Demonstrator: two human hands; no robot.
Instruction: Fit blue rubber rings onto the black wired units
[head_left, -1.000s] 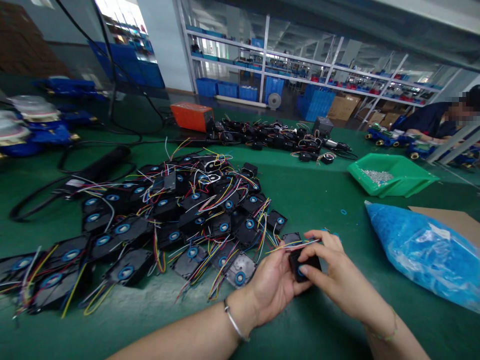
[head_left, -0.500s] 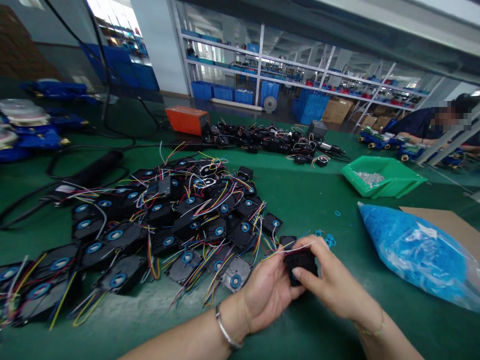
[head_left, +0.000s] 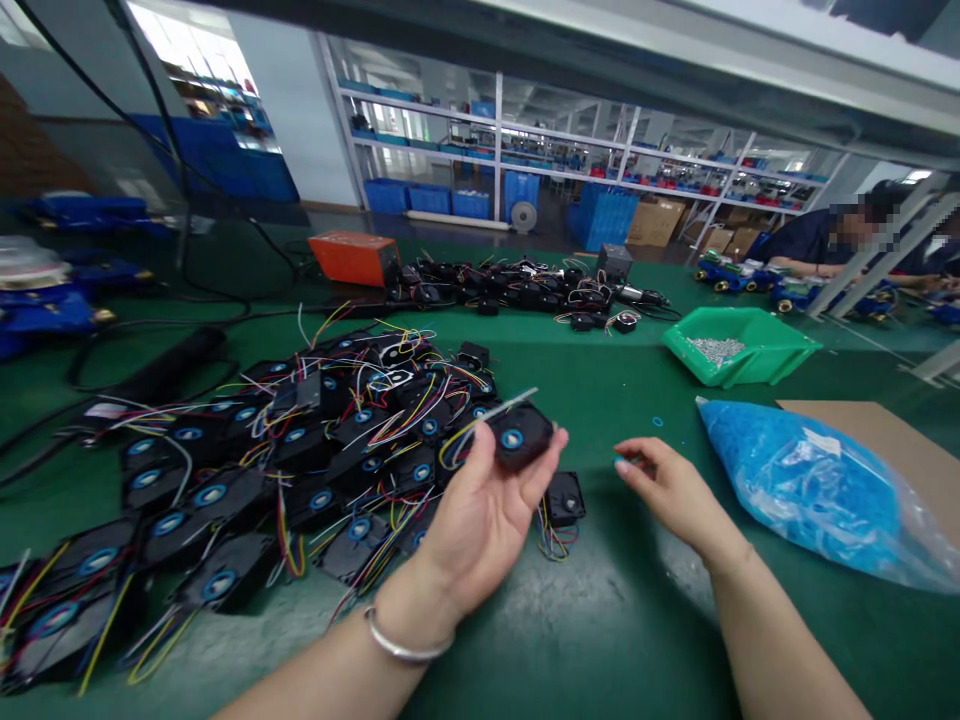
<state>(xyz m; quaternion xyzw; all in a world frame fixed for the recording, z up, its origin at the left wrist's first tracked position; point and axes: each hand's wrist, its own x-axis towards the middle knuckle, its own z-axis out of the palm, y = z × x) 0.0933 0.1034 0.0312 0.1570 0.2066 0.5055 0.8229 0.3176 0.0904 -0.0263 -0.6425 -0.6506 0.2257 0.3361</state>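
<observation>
My left hand holds up a small black module with a blue ring on its face and coloured wires trailing left, over the edge of a big pile of the same wired modules. My right hand hovers low over the green mat beside a few loose blue rings, fingertips pinched near one; what they hold is too small to make out. Another single black module lies on the mat between my hands.
A clear bag of blue rings lies at right on cardboard. A green bin of small screws, an orange box and a second heap of black parts sit farther back. A person sits at far right.
Both hands were together on one module. The left hand has lifted it up and left toward the pile; the right hand let go and moved right toward the loose rings.
</observation>
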